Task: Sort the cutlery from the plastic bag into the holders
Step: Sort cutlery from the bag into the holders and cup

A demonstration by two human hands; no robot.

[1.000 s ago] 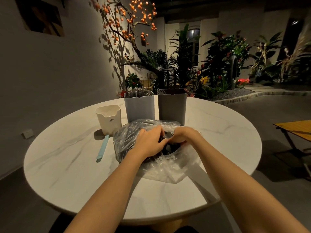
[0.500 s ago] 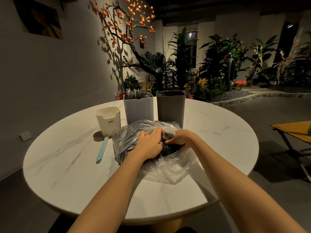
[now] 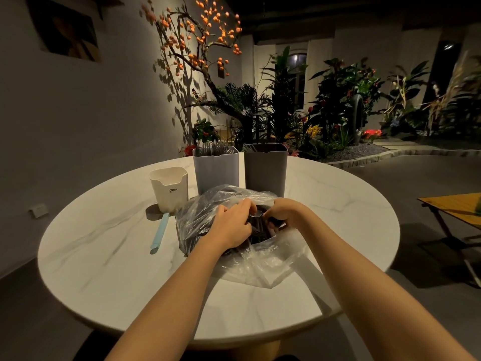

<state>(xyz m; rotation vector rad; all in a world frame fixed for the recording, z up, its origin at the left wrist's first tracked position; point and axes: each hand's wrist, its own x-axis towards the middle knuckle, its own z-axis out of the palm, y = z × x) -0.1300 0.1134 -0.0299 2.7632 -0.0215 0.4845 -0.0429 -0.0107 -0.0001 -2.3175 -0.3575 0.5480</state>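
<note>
Inside the plastic bag [image 3: 263, 267], both hands' curled fingers [image 3: 248, 204] grip dark cutlery [image 3: 256, 231].

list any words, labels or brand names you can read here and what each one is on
"CR8W" on the front of the white holder, in small dark letters; the third character is not sharp, so it could be another letter.
No other text shows: the light blue holder, the dark grey holder and the plastic bag bear none, and the wall picture is too dark to read.
</note>
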